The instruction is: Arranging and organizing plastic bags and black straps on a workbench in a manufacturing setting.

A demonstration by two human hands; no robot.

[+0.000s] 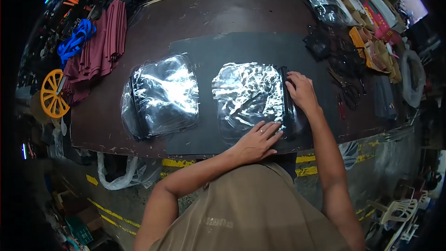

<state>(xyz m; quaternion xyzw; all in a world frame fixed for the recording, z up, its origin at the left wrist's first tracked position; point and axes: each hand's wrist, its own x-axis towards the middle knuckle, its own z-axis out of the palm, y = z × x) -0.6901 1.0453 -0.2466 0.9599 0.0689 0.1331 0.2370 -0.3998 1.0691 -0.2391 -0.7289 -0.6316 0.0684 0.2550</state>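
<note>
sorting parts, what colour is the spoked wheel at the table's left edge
Yellow-orange spoked wheel; the head view shows it best.

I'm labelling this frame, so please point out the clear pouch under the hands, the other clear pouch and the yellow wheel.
clear pouch (248,95): head view, crinkled middle.
other clear pouch (162,95): head view, centre.
yellow wheel (52,95): head view, spokes.

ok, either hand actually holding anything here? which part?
Nothing lifted. The left hand presses flat on the near edge of the right clear plastic pouch; the right hand rests on its black zipper strip.
</note>
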